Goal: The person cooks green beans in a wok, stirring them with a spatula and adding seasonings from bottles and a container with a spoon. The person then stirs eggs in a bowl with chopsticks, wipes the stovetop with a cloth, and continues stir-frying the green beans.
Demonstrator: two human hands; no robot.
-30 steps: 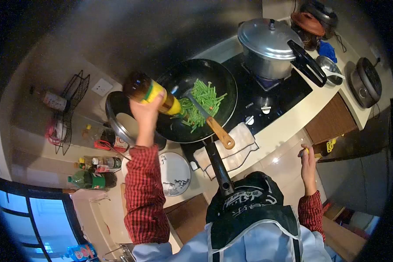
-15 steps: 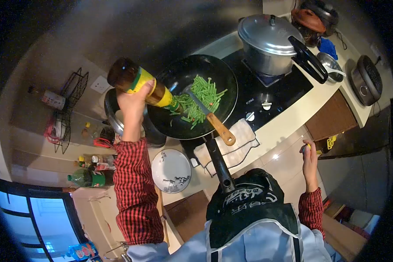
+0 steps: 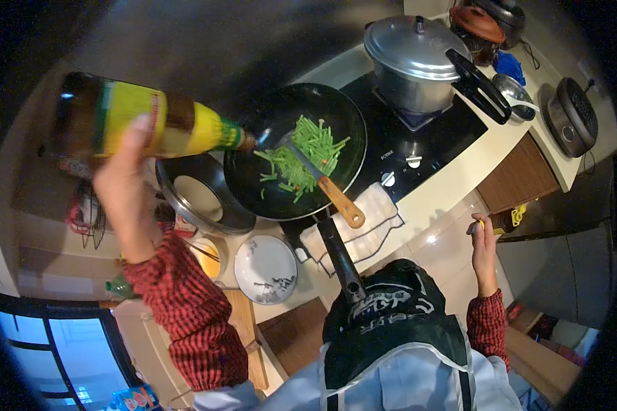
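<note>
My left hand (image 3: 127,185) is closed around a large brown sauce bottle (image 3: 178,127) with a yellow and green label. The bottle lies nearly level, its mouth over the left rim of a black wok (image 3: 243,185). Chopped green beans (image 3: 319,147) with a few reddish bits are in the wok. A spatula (image 3: 339,198) rests there too, its wooden handle across the near rim. Well off to the right, my right hand (image 3: 485,250) is closed with fingertips pinching a small yellow thing that looks like a bottle cap (image 3: 481,223).
The wok's black handle (image 3: 343,257) points toward my apron. A pressure cooker (image 3: 418,65) stands on the hob's back right. A folded cloth (image 3: 356,222) lies at the front edge. Left are a lidded pan (image 3: 202,198), a bowl with yellow liquid (image 3: 207,259) and a white plate (image 3: 264,270).
My left hand has drawn the bottle left and up toward me, away from the beans, and tipped it closer to level. My right hand has barely moved.
</note>
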